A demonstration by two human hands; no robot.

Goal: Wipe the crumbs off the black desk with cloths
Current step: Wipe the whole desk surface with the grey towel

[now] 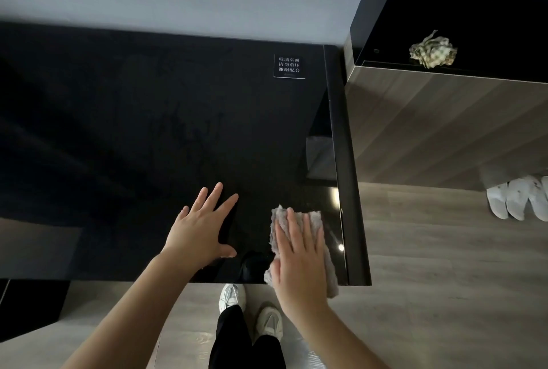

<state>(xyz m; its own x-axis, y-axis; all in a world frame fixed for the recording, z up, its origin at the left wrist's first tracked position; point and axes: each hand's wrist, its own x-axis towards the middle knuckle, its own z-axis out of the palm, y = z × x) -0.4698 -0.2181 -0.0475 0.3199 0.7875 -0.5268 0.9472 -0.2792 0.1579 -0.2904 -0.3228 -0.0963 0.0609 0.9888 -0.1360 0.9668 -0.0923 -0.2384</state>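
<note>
The black glass desk (133, 119) fills the left and middle of the view. My right hand (299, 256) lies flat with straight fingers on a grey cloth (315, 220) at the desk's near right corner, and the cloth hangs a little over the front edge. My left hand (201, 226) rests flat on the bare desk beside it, fingers spread, holding nothing. Crumbs are too small to make out on the dark surface.
A small black sign with white text (289, 66) sits at the desk's far right. A black-topped wooden cabinet (430, 119) stands to the right with a crumpled checked cloth (433, 50) on it. White slippers (516, 201) lie on the wood floor.
</note>
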